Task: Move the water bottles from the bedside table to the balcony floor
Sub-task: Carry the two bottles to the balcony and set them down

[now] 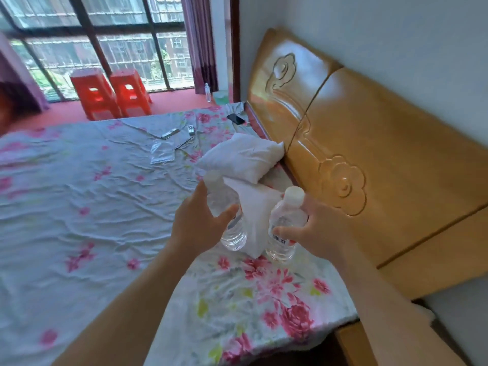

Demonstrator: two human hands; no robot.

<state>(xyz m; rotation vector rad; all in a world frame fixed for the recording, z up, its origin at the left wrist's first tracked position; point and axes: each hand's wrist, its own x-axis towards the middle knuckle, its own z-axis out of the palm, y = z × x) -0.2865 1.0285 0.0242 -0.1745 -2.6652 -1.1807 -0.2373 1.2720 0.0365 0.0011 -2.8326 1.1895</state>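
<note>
I hold one bottle per hand, above the bed [79, 194]. Left hand [196, 223]: fingers and thumb curled round the left bottle [233, 237], clamped at mid-body. Right hand [324, 233]: fingers clamped round the right bottle [289, 217] below its cap.

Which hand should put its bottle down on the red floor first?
Probably the left hand: it grips a clear plastic water bottle on the side toward the red balcony floor. The right hand, gripping the white-capped bottle, is beside the wooden headboard.
</note>
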